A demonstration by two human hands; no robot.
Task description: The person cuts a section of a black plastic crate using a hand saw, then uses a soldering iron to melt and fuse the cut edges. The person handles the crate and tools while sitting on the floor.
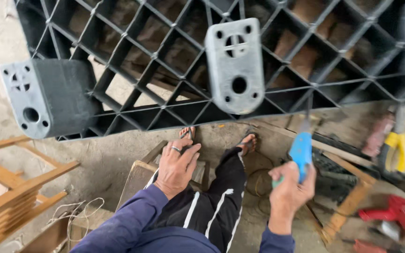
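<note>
My right hand (288,187) grips a tool with a blue handle (301,152); its thin metal tip points up toward the lower edge of a black plastic lattice pallet (165,79) standing on its side. The pallet's grey block feet (235,65) face me, one in the middle and one at the left (48,96). My left hand (176,166), with a ring on one finger, rests flat on my knee, holding nothing. I sit with black striped trousers (212,206), and sandalled feet (249,140) on the concrete floor.
Wooden slats or frames (15,187) are stacked at the left. A wooden board (137,180) lies under my left leg. At the right lie a red power tool (397,213), a yellow-handled tool (397,150), timber pieces and a coiled wire (258,180).
</note>
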